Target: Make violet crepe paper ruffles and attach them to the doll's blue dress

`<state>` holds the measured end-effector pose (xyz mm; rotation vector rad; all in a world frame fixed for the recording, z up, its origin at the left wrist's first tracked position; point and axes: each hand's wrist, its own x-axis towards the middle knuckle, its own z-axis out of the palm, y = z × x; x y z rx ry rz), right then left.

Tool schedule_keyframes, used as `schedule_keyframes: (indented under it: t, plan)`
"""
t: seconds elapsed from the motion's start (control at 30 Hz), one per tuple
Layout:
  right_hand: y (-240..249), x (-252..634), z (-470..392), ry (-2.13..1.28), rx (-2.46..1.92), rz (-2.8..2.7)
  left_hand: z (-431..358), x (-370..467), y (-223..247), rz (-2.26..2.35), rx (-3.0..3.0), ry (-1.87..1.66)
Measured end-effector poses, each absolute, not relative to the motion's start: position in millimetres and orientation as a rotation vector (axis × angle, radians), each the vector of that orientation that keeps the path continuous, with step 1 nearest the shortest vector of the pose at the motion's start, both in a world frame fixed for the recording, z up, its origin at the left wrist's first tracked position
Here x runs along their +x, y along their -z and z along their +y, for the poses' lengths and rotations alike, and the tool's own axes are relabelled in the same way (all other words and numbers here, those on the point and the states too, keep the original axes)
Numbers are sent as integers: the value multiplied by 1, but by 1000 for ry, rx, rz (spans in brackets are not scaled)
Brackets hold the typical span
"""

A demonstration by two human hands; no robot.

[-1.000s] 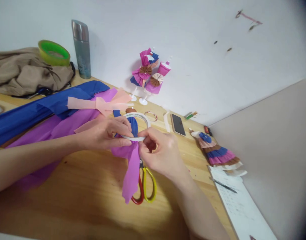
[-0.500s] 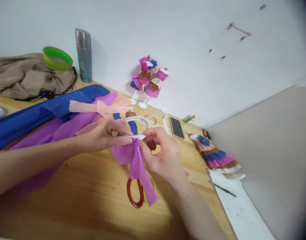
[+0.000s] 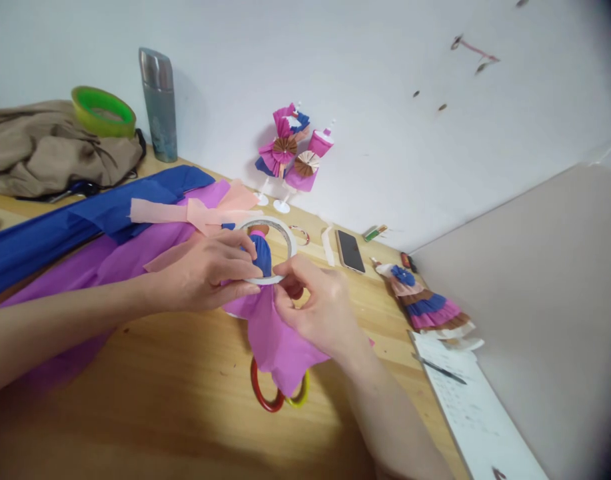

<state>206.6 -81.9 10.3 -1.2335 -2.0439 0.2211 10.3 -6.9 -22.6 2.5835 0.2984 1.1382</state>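
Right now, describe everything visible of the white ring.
The white ring is a round, open hoop like a tape roll, with faint markings inside its far rim. Its material is unclear. It tilts over the table, its near edge held by the left hand and right hand. Blue fabric-like material shows through it; a purple sheet hangs below.

Scissors (image 3: 269, 405) below left grip (image 3: 222, 267) and right grip (image 3: 312, 300): blades hidden behind purple paper (image 3: 285, 343). White sheet (image 3: 478, 407) right of right grip: writing too small to read, lower end cut off. Brown cloth (image 3: 45, 147) beyond left grip: cut off at left.
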Motion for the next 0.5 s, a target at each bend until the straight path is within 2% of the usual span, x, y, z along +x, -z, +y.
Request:
schedule_keyframes:
  t: [0.5]
  plan:
    - [-2, 210, -77, -196, -1076, -1965, -13, 13, 17, 357, 2407, -1138]
